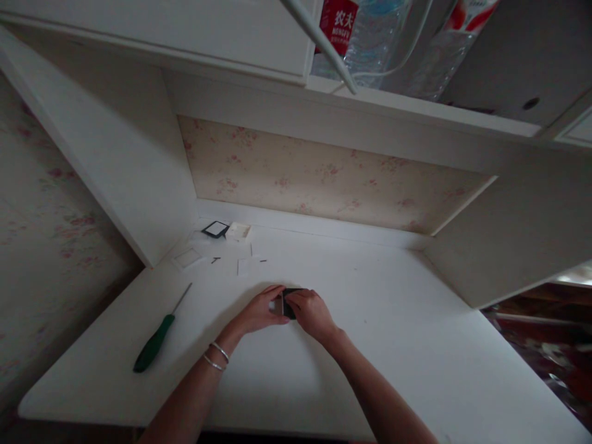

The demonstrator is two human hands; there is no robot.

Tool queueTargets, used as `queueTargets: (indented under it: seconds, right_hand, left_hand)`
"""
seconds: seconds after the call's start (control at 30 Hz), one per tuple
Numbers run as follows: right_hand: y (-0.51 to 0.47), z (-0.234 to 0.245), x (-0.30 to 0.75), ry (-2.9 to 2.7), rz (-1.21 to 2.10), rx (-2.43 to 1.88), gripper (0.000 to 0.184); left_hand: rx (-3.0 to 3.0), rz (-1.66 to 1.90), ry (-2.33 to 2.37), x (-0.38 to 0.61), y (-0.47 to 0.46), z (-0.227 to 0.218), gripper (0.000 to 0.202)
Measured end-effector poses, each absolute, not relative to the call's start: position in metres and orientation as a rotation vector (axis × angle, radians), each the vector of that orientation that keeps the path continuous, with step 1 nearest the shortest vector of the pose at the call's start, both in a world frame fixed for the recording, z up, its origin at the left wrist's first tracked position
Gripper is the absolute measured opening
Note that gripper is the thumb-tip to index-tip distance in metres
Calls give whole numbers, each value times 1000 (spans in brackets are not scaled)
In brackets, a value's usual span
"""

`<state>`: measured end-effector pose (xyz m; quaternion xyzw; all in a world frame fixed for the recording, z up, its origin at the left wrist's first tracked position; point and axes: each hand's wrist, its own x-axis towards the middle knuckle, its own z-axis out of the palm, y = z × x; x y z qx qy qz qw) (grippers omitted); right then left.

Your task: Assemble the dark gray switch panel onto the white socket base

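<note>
Both of my hands meet over the middle of the white desk (398, 345). My left hand (261, 310), with two bracelets on its wrist, has its fingers curled round a small pale part (277, 304). My right hand (311, 312) is closed on a small dark square piece (291, 292) that touches the pale part. Most of both pieces is hidden by my fingers. A green-handled screwdriver (156, 340) lies on the desk well to the left of my hands.
At the back left of the desk lie a black-framed square (215, 229), a small white box (238, 231), flat white pieces (187, 257) and tiny dark screws (215, 260). Water bottles (370, 37) stand on the shelf overhead. Desk side panels rise left and right.
</note>
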<state>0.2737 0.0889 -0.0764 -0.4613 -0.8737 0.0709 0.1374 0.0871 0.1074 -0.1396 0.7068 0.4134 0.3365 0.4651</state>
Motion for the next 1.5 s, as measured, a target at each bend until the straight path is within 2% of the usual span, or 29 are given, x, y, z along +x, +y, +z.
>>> queueTargets:
  seconds: [0.3, 1.03, 1.3, 1.5]
  right_hand:
    - [93, -65, 270, -2550, 197, -1551, 17]
    - [95, -63, 275, -2609, 350, -1449, 22]
    - [85, -59, 274, -2666, 169, -1486, 22]
    - [72, -57, 277, -2685, 72, -1453, 30]
  left_hand:
    - [1747, 808, 1024, 86, 109, -143, 85]
    - [1775, 815, 1007, 87, 108, -138, 81]
    - [1753, 832, 1003, 88, 108, -139, 81]
    - [1670, 849, 967, 89, 108, -145, 83]
